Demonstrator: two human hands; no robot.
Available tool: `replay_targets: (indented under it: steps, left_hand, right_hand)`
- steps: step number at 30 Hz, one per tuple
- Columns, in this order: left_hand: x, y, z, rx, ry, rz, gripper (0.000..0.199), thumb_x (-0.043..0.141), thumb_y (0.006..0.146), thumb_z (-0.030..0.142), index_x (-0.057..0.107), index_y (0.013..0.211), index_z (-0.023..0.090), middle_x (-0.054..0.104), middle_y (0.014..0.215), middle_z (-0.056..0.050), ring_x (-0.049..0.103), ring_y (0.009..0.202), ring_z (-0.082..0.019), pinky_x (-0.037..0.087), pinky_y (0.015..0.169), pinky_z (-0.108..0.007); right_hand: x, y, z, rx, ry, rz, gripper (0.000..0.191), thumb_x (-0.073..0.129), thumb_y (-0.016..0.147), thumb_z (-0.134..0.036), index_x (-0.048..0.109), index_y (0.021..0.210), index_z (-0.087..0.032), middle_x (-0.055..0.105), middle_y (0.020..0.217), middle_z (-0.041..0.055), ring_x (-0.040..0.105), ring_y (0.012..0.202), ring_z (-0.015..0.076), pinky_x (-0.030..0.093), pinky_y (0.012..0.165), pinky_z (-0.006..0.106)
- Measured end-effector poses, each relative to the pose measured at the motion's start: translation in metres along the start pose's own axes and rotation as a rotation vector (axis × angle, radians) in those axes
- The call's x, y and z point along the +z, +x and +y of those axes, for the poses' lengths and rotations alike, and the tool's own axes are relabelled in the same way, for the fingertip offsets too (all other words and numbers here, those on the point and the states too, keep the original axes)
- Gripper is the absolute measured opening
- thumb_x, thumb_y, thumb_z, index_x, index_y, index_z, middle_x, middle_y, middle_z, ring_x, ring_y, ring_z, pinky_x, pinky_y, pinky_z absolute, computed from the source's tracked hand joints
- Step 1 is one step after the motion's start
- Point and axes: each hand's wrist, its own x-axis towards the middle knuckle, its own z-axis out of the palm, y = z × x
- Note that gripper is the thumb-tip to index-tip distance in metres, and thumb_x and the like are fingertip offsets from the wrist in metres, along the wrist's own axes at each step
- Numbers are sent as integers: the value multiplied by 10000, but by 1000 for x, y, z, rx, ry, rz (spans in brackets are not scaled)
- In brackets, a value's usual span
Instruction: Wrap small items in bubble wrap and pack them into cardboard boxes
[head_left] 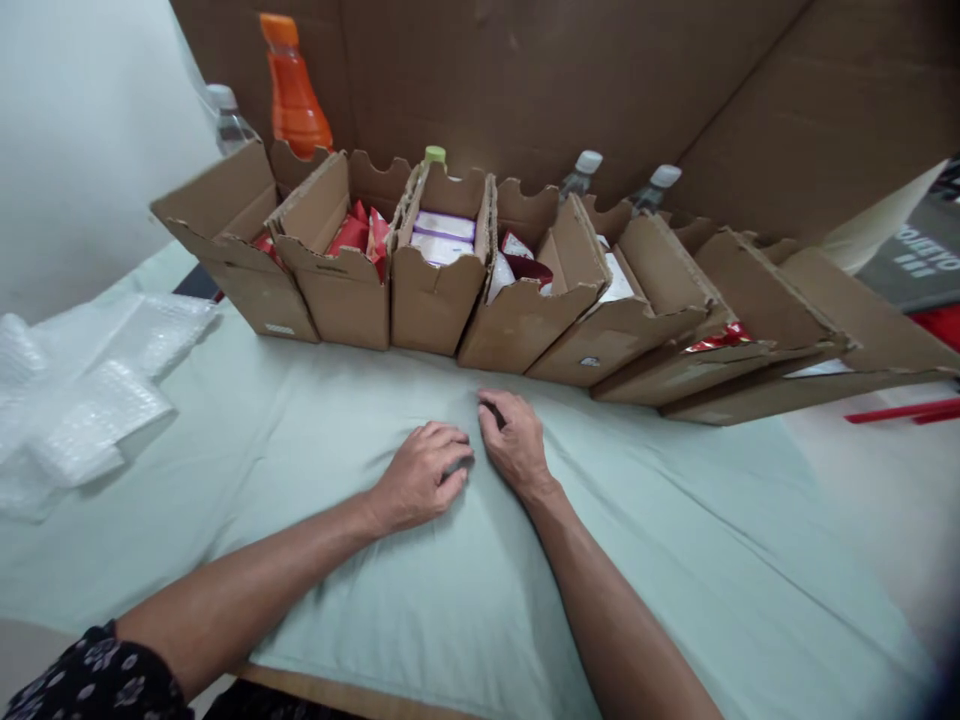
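My left hand (421, 478) rests on the pale green cloth (420, 610), fingers loosely bent and thumb apart from them, holding nothing. Just to its right, my right hand (516, 440) also lies on the cloth, its thumb and fingers forming a loose, empty curve. A small gap separates the two hands. Nearest beyond them stand a cardboard box with white, purple-edged packs (444, 238) and a cardboard bin (517, 330) holding red and white packets. These belong to a row of several open-topped cardboard bins along the back.
Bubble wrap (97, 390) lies at the left. Behind the bins stand an orange bottle (296, 100) and several other capped bottles. A large cardboard panel (510, 80) rises at the back. Red packets (360, 232) sit in a bin on the left. Red strips (900, 410) show at far right.
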Motion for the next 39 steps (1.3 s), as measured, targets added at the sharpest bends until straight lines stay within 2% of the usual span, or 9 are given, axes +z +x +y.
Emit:
replay_targets:
  steps: [5, 10, 14, 17, 23, 26, 31, 37, 39]
  left_hand:
    - [0, 2, 3, 4, 69, -52, 248, 578, 866, 169, 758, 1037, 184, 732, 1146, -139, 631, 1133, -327, 508, 976, -515]
    - [4, 1, -9, -67, -102, 25, 312, 611, 822, 184, 724, 1112, 204, 733, 1163, -109, 639, 1131, -306, 517, 1011, -516]
    - [4, 0, -13, -283, -286, 269, 471, 586, 868, 207, 594, 1339, 193, 665, 1309, -133, 631, 1150, -286, 556, 978, -476]
    - [-1, 3, -18, -402, -406, 488, 529, 575, 936, 283, 483, 1452, 212, 554, 1474, -152, 591, 1265, -292, 538, 1025, -472]
    - [-28, 20, -55, -514, -677, 969, 456, 551, 969, 506, 577, 1309, 203, 609, 1404, -147, 563, 1347, -295, 424, 1166, -466]
    - [-39, 26, -72, -530, -775, 1058, 510, 555, 940, 596, 600, 1253, 196, 664, 1299, -150, 625, 1257, -286, 483, 1092, -441]
    - [-45, 27, -79, -511, -813, 1035, 598, 459, 939, 686, 632, 1211, 183, 706, 1212, -158, 682, 1171, -259, 537, 1003, -404]
    - [-42, 18, -52, -459, -778, 820, 546, 539, 889, 663, 744, 967, 163, 761, 1049, -117, 702, 1064, -254, 532, 989, -392]
    - [-41, 12, -37, -432, -749, 727, 462, 634, 855, 592, 775, 937, 160, 775, 1027, -103, 697, 1052, -261, 528, 999, -389]
  right_hand:
    - [-14, 22, -53, -24, 158, 100, 374, 487, 971, -283, 635, 1309, -226, 769, 1020, 64, 705, 866, 204, 568, 825, 360]
    - [-32, 95, -114, -72, 56, 40, 638, 508, 934, -244, 398, 1562, -220, 734, 901, 13, 640, 739, 188, 529, 824, 373]
    - [-30, 142, -129, -15, -183, -77, 499, 537, 884, -170, 592, 1380, -155, 714, 827, 63, 638, 775, 238, 488, 813, 390]
    - [-25, 147, -132, 2, -271, -60, 274, 511, 889, -153, 697, 1090, -165, 711, 821, 84, 633, 779, 243, 454, 774, 361]
    - [-38, 85, -147, -15, -263, -13, 181, 501, 925, -207, 667, 996, -192, 722, 770, 57, 645, 698, 216, 405, 682, 307]
    - [-58, 28, -156, -40, -204, -18, 156, 506, 948, -227, 657, 977, -199, 734, 752, 36, 667, 653, 191, 416, 636, 283]
    - [-117, -58, -140, -45, -50, 43, 141, 556, 982, -276, 680, 937, -229, 756, 766, -7, 713, 646, 136, 500, 617, 226]
    - [-176, -120, -77, 357, -11, 582, 334, 711, 877, -427, 716, 1134, -214, 785, 1015, 86, 756, 894, 238, 604, 785, 353]
    - [-176, -141, -60, 429, 183, 567, 519, 752, 851, -453, 635, 1298, -216, 764, 1137, 110, 755, 965, 261, 625, 821, 399]
